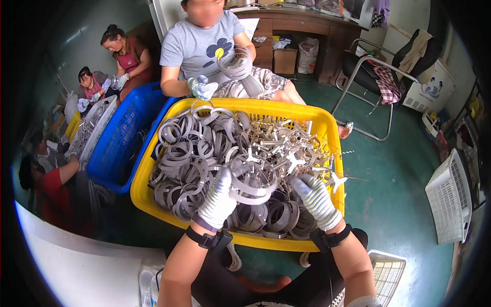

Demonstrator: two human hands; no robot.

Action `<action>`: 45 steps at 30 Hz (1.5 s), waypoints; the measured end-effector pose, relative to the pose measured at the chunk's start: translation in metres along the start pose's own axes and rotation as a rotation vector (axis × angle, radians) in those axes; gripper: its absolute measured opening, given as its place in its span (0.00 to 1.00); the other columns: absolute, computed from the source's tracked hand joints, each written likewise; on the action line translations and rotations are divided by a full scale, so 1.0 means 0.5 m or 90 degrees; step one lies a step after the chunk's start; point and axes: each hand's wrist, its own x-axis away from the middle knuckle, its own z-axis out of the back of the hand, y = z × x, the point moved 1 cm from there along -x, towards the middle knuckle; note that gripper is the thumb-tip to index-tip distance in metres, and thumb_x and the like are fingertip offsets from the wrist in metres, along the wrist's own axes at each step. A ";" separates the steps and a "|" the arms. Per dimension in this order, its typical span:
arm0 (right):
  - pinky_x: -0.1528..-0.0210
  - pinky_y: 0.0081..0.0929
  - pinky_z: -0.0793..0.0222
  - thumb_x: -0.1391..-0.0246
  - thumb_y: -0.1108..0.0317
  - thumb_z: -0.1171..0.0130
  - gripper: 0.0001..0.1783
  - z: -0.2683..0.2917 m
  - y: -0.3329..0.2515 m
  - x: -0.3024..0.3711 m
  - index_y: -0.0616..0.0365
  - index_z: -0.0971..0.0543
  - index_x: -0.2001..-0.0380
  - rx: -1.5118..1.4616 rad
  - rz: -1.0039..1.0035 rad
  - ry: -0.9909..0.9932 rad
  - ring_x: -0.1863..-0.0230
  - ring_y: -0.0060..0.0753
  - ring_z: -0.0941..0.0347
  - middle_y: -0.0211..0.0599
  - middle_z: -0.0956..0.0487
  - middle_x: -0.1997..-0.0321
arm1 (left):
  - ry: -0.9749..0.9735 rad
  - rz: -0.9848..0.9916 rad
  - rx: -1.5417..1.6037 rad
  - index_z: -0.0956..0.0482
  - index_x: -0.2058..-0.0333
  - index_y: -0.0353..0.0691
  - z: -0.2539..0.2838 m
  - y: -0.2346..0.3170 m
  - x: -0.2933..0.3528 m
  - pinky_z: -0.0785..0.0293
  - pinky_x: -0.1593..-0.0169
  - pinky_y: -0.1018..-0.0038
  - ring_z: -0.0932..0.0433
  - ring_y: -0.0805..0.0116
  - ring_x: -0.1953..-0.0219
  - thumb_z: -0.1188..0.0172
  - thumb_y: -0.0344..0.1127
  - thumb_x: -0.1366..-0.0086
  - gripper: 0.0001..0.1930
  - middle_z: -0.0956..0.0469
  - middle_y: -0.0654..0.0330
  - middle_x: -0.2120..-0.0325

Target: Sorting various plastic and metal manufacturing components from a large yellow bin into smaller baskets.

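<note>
My gloved left hand (219,200) is closed on the left side of several grey metal rings (254,198), held above the yellow basket (286,243). To the right, my gloved right hand (318,202) has its fingers bent together beside a heap of small silver three-armed metal parts (294,161); whether something is between the fingertips is hidden. Many more grey rings (179,148) fill the left and front of the basket. Both hands wear striped white gloves, with dark bands round the wrists.
Across the basket sits a person (202,56) in gloves, holding a stack of rings (237,66). A blue basket (120,133) adjoins on the left, with other people beyond. A metal-framed chair (381,71) stands far right, a white crate (450,197) nearer.
</note>
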 end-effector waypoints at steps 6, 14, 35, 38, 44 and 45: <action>0.50 0.41 0.26 0.45 0.62 0.44 0.19 -0.085 0.111 -0.021 0.50 0.20 0.50 0.659 0.249 -0.226 0.56 0.55 0.21 0.50 0.18 0.64 | 0.051 -0.003 0.064 0.32 0.46 0.37 0.013 0.032 0.000 0.31 0.39 0.56 0.30 0.55 0.43 0.45 0.70 0.39 0.40 0.29 0.47 0.46; 0.63 0.37 0.23 0.49 0.67 0.43 0.09 -0.107 0.145 -0.087 0.54 0.17 0.67 0.973 0.536 -0.394 0.64 0.43 0.19 0.37 0.17 0.66 | 0.010 0.006 0.109 0.28 0.49 0.38 0.015 0.045 0.009 0.28 0.41 0.56 0.27 0.59 0.45 0.45 0.69 0.39 0.38 0.25 0.51 0.50; 0.59 0.19 0.30 0.38 0.71 0.47 0.17 -0.007 -0.003 -0.037 0.67 0.22 0.49 0.090 0.145 0.039 0.65 0.18 0.27 0.31 0.19 0.64 | -0.090 -0.022 -0.137 0.34 0.45 0.43 -0.034 -0.016 0.013 0.29 0.45 0.71 0.28 0.74 0.51 0.29 0.37 0.41 0.29 0.28 0.64 0.52; 0.59 0.20 0.31 0.39 0.69 0.45 0.17 0.000 -0.006 -0.032 0.68 0.21 0.51 0.108 0.099 0.000 0.64 0.19 0.27 0.31 0.19 0.66 | -0.087 -0.010 -0.171 0.34 0.45 0.42 -0.032 -0.019 0.015 0.30 0.44 0.70 0.29 0.73 0.50 0.29 0.38 0.41 0.30 0.28 0.64 0.52; 0.63 0.18 0.33 0.39 0.67 0.44 0.17 0.002 0.000 -0.023 0.67 0.20 0.51 0.003 0.049 -0.021 0.67 0.16 0.30 0.27 0.20 0.68 | -0.088 -0.029 -0.181 0.33 0.44 0.39 -0.034 -0.017 0.014 0.32 0.42 0.71 0.30 0.73 0.49 0.28 0.44 0.42 0.32 0.28 0.63 0.52; 0.63 0.18 0.33 0.39 0.67 0.44 0.17 0.000 -0.001 -0.020 0.67 0.20 0.51 0.002 0.050 -0.022 0.67 0.16 0.30 0.27 0.20 0.68 | -0.079 -0.029 -0.164 0.33 0.44 0.39 -0.031 -0.016 0.016 0.32 0.42 0.71 0.30 0.73 0.49 0.28 0.45 0.43 0.33 0.28 0.63 0.52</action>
